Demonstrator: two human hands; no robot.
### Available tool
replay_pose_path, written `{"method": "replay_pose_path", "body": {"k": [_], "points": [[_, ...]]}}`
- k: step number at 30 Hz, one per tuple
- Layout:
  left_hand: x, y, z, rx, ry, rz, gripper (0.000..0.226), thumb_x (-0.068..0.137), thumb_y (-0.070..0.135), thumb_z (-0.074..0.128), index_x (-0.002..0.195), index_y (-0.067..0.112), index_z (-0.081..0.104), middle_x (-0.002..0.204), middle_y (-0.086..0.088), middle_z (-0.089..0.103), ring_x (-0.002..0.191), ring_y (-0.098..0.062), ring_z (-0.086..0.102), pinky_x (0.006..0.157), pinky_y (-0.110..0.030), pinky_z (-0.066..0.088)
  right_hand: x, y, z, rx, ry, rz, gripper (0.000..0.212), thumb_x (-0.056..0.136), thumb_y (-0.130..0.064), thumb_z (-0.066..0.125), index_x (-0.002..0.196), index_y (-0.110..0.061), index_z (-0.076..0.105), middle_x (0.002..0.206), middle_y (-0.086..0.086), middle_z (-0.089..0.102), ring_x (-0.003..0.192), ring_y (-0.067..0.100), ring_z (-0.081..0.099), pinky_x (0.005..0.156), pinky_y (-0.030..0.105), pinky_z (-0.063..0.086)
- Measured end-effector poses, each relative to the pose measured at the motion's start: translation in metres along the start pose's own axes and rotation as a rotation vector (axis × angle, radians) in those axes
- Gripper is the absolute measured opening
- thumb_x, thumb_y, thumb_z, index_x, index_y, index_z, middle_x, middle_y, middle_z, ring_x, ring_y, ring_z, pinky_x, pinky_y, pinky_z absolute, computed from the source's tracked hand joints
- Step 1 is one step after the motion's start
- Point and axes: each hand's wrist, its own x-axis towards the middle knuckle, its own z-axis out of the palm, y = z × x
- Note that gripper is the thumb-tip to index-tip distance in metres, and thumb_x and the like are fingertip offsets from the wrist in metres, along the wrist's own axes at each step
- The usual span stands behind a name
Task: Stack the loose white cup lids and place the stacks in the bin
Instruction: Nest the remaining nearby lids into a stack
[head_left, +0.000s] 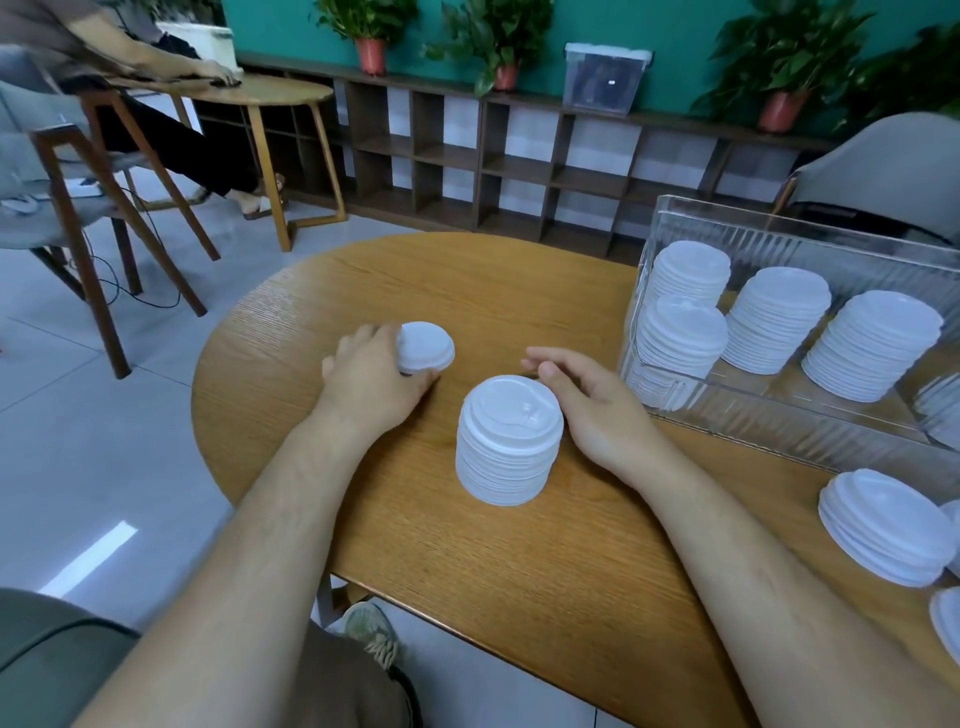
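**A:** Where are the lids right now?

**B:** Take the tall stack (509, 441) in the middle of the table (467, 571) as the mark. Left of it and a little beyond, the left grip (374, 374) has its fingers curled round a single lid (426, 347). I can't tell whether that lid rests on the wood. Just right of the stack, the right grip (592, 400) is loose and half open, holding nothing. Its thumb is close by the top rim, but I can't say if it touches.

**A:** And the bin?

**B:** The clear ribbed bin (779, 415) sits right of the stack, with four finished stacks (779, 317) inside. Further right and nearer the person lies a short stack (883, 525), with more loose lids (946, 621) at the frame's edge.

**A:** How will they handle?

**B:** I'd judge them thin moulded plastic: very light, springy and smooth. One lid pinches easily by its rim. The tall stack is nested, yet it could lean or shear. I'd take it low round the sides with both hands and squeeze gently, since the rims probably flex.

**A:** Any writing?

**B:** None I can read. The top lid shows only raised moulding, and I can't make out any letters or brand.
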Motion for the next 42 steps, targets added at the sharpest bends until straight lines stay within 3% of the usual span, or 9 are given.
{"method": "replay_pose_path", "body": {"k": [6,11,14,17,21,23,28,36,42], "points": [[-0.006,0.015,0.005,-0.028,-0.03,0.144,0.055,0.087,0.051,0.072,0.131,0.02,0.059,0.127,0.004,0.056,0.121,-0.02,0.052,0.101,-0.042,0.034,0.002,0.002,0.003,-0.06,0.033,-0.017,0.027,0.101,-0.026,0.06,0.126,-0.035,0.065,0.123,-0.02,0.067,0.113,-0.005,0.059,0.099,0.019,0.045],[-0.009,0.022,0.002,-0.116,-0.101,0.24,0.054,0.076,0.057,0.069,0.122,0.028,0.065,0.111,0.012,0.06,0.108,-0.011,0.055,0.102,-0.043,0.042,0.0,-0.003,0.003,-0.091,-0.009,0.002,0.035,0.103,-0.028,0.057,0.137,-0.033,0.059,0.128,-0.025,0.061,0.12,-0.007,0.054,0.096,0.009,0.038],[-0.01,0.024,0.0,-0.207,-0.115,0.254,0.062,0.069,0.069,0.065,0.118,0.031,0.067,0.108,0.014,0.062,0.103,-0.005,0.055,0.097,-0.037,0.048,0.002,-0.006,0.003,-0.05,-0.038,0.028,0.032,0.105,-0.03,0.052,0.136,-0.038,0.058,0.137,-0.022,0.059,0.128,-0.004,0.052,0.112,0.023,0.038],[-0.011,0.027,-0.002,-0.35,-0.095,0.242,0.052,0.078,0.048,0.079,0.122,0.024,0.066,0.113,0.011,0.06,0.109,-0.005,0.057,0.099,-0.028,0.048,0.002,-0.007,0.0,0.007,-0.034,0.02,0.029,0.106,-0.028,0.05,0.127,-0.045,0.061,0.131,-0.02,0.064,0.123,-0.002,0.057,0.114,0.036,0.041],[-0.017,0.036,-0.011,-0.483,-0.03,0.253,0.049,0.081,0.034,0.083,0.125,0.021,0.065,0.122,0.009,0.061,0.113,-0.001,0.059,0.1,-0.017,0.046,-0.002,-0.016,-0.005,0.069,0.044,-0.024,0.031,0.106,-0.025,0.049,0.134,-0.029,0.062,0.125,-0.013,0.068,0.119,0.0,0.061,0.11,0.04,0.046],[-0.022,0.039,-0.017,-0.614,-0.031,0.261,0.049,0.08,0.031,0.085,0.125,0.022,0.065,0.124,0.009,0.063,0.115,-0.003,0.062,0.103,-0.025,0.05,-0.006,-0.026,-0.007,0.105,0.096,-0.076,0.03,0.106,-0.023,0.052,0.133,-0.025,0.064,0.126,-0.007,0.066,0.118,0.003,0.061,0.106,0.039,0.049],[-0.04,0.043,-0.033,-0.864,-0.061,0.288,0.046,0.079,0.022,0.085,0.122,0.021,0.067,0.122,0.005,0.07,0.117,-0.008,0.064,0.106,-0.033,0.049,-0.022,-0.049,-0.011,0.142,0.133,-0.158,0.031,0.099,-0.025,0.064,0.13,-0.023,0.066,0.119,-0.004,0.061,0.11,0.001,0.062,0.1,0.022,0.05],[-0.052,0.037,-0.043,-0.857,-0.207,0.457,0.063,0.072,0.036,0.083,0.128,0.019,0.061,0.127,0.004,0.067,0.124,-0.016,0.06,0.109,-0.038,0.045,-0.029,-0.056,-0.022,0.103,-0.025,-0.161,0.053,0.08,-0.028,0.083,0.129,-0.02,0.066,0.113,-0.001,0.055,0.107,0.006,0.061,0.094,0.023,0.048],[-0.053,0.032,-0.045,-0.745,-0.31,0.519,0.066,0.068,0.041,0.085,0.127,0.024,0.059,0.125,0.006,0.066,0.123,-0.017,0.059,0.109,-0.042,0.044,-0.033,-0.059,-0.032,-0.022,-0.188,-0.213,0.047,0.073,-0.03,0.083,0.118,-0.024,0.07,0.122,-0.003,0.061,0.111,0.007,0.06,0.097,0.026,0.049]]}}
